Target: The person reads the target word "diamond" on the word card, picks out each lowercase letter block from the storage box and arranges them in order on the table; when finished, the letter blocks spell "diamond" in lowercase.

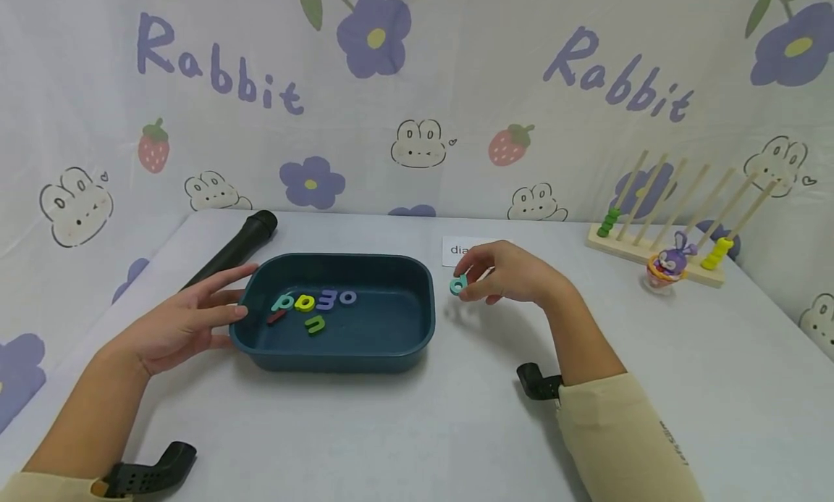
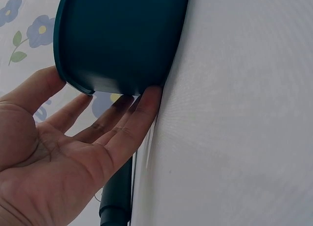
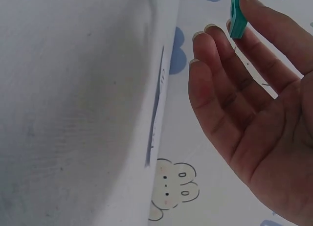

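Note:
A dark teal tray stands on the white table with several colourful plastic letters inside: a teal p, a yellow letter, a purple m-shaped letter, a purple o, a green n-shaped letter and a dark red piece. My left hand rests its spread fingertips against the tray's left end, from outside. Right of the tray, my right hand pinches a small teal letter d between thumb and index finger, above the table. Its other fingers bend loosely.
Behind my right hand, a white card is partly hidden; "dia" shows. A black microphone lies behind the tray's left end. At back right stand a wooden peg rack with green and yellow beads and a purple bunny figure.

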`<move>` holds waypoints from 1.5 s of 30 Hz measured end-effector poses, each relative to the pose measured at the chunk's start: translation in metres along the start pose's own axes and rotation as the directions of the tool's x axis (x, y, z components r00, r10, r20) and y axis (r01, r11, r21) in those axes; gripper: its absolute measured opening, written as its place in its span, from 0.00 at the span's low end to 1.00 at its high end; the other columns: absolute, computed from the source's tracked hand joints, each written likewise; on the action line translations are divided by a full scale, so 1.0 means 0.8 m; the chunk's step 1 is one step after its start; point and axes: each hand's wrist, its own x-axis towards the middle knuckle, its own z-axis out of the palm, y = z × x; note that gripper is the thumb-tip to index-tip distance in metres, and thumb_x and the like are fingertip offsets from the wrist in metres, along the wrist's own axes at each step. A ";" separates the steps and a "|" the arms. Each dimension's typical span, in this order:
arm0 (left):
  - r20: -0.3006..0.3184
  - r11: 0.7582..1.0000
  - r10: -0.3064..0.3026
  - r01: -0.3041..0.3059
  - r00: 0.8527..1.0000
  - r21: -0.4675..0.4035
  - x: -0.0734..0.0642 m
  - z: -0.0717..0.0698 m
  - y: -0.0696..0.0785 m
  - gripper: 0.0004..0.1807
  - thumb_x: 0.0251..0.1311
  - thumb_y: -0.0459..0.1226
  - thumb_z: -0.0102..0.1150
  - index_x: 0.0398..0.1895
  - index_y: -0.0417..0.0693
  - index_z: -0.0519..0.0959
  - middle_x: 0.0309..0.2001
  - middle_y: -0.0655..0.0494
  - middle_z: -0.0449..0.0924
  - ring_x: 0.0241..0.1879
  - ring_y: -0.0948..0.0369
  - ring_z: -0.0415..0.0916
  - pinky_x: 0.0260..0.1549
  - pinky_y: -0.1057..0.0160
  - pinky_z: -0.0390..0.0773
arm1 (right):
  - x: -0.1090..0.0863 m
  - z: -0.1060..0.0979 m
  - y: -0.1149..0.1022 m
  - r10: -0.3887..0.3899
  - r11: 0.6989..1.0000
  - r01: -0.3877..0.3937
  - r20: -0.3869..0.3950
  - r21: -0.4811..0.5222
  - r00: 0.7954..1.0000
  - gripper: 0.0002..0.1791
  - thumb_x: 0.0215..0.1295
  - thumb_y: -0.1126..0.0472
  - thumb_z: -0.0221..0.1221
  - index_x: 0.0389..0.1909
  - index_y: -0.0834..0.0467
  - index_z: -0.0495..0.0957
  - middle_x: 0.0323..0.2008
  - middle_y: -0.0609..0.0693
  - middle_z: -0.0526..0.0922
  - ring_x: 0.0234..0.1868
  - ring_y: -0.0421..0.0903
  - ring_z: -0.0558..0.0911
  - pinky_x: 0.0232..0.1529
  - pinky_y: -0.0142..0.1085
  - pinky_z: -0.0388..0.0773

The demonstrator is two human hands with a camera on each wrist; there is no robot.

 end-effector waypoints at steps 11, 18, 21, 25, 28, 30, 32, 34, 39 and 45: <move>-0.003 1.000 -0.004 0.004 1.000 -0.007 -0.001 0.001 -0.001 0.38 0.78 0.39 0.53 0.84 0.64 0.49 0.83 0.36 0.38 0.73 0.41 0.60 0.57 0.50 0.84 | 0.012 0.011 0.020 0.037 0.999 -0.035 0.087 -0.016 0.996 0.17 0.61 0.57 0.71 0.51 0.55 0.83 0.44 0.54 0.82 0.34 0.47 0.81 0.41 0.37 0.79; -0.003 1.000 -0.001 0.001 1.000 0.006 -0.002 0.001 0.000 0.38 0.77 0.39 0.53 0.84 0.64 0.49 0.83 0.36 0.39 0.69 0.50 0.66 0.58 0.48 0.83 | 0.016 0.019 0.022 0.048 0.997 -0.042 0.098 -0.062 0.994 0.15 0.60 0.59 0.71 0.48 0.56 0.84 0.38 0.52 0.81 0.30 0.46 0.77 0.36 0.34 0.75; 0.000 1.000 0.000 0.000 1.000 0.002 -0.001 0.002 0.000 0.38 0.77 0.39 0.54 0.84 0.64 0.49 0.83 0.37 0.38 0.74 0.41 0.59 0.58 0.47 0.82 | 0.018 0.022 0.023 0.043 0.996 -0.035 0.096 -0.085 0.994 0.15 0.59 0.59 0.72 0.46 0.56 0.85 0.35 0.50 0.80 0.32 0.45 0.76 0.35 0.34 0.73; -0.001 1.000 -0.001 0.001 1.000 -0.005 -0.001 0.003 0.001 0.39 0.77 0.39 0.54 0.84 0.64 0.49 0.83 0.37 0.37 0.77 0.35 0.51 0.58 0.47 0.82 | 0.018 0.025 0.023 0.050 0.993 -0.041 0.084 -0.107 0.995 0.15 0.58 0.59 0.73 0.46 0.56 0.85 0.34 0.50 0.79 0.33 0.45 0.76 0.35 0.34 0.73; -0.005 1.000 -0.007 0.007 1.000 -0.008 -0.001 0.004 0.001 0.39 0.77 0.39 0.54 0.84 0.63 0.48 0.83 0.37 0.37 0.77 0.35 0.51 0.59 0.47 0.82 | 0.018 0.027 0.022 0.062 0.991 -0.053 0.072 -0.121 0.996 0.16 0.58 0.60 0.73 0.46 0.56 0.84 0.35 0.50 0.79 0.34 0.45 0.77 0.36 0.34 0.74; -0.003 1.000 -0.007 0.007 1.000 -0.011 -0.001 0.003 0.001 0.39 0.77 0.39 0.54 0.85 0.63 0.48 0.83 0.37 0.37 0.77 0.34 0.51 0.58 0.47 0.82 | 0.018 0.027 0.022 0.067 0.990 -0.059 0.066 -0.127 0.996 0.15 0.58 0.60 0.73 0.46 0.56 0.84 0.35 0.51 0.79 0.34 0.45 0.77 0.36 0.34 0.74; 0.001 1.000 -0.004 0.004 1.000 -0.013 0.000 0.002 0.000 0.39 0.77 0.39 0.54 0.85 0.63 0.48 0.83 0.36 0.36 0.78 0.33 0.49 0.58 0.47 0.82 | 0.018 0.027 0.022 0.070 0.990 -0.062 0.064 -0.130 0.996 0.15 0.58 0.61 0.73 0.46 0.56 0.84 0.35 0.51 0.79 0.34 0.45 0.77 0.36 0.34 0.75; 0.004 1.000 -0.001 0.001 1.000 -0.016 0.001 0.001 -0.001 0.39 0.77 0.39 0.54 0.85 0.63 0.48 0.83 0.36 0.35 0.78 0.32 0.48 0.58 0.48 0.83 | 0.018 0.027 0.021 0.069 0.989 -0.060 0.063 -0.134 0.996 0.15 0.58 0.61 0.73 0.46 0.56 0.84 0.35 0.51 0.79 0.35 0.45 0.77 0.36 0.34 0.75; 0.002 1.000 0.000 0.000 1.000 -0.019 0.002 -0.002 -0.002 0.39 0.77 0.38 0.53 0.84 0.64 0.48 0.83 0.36 0.35 0.78 0.32 0.48 0.57 0.49 0.83 | 0.018 0.025 0.020 0.060 0.989 -0.050 0.067 -0.138 0.996 0.16 0.58 0.61 0.73 0.47 0.56 0.84 0.35 0.51 0.80 0.34 0.45 0.78 0.36 0.34 0.75; -0.002 1.000 -0.002 0.002 1.000 -0.019 0.000 -0.002 -0.002 0.39 0.77 0.38 0.53 0.84 0.64 0.48 0.83 0.36 0.35 0.78 0.33 0.48 0.58 0.48 0.83 | 0.017 0.023 0.022 0.045 0.990 -0.034 0.081 -0.134 0.996 0.15 0.62 0.58 0.70 0.49 0.55 0.84 0.37 0.51 0.82 0.34 0.46 0.79 0.38 0.35 0.76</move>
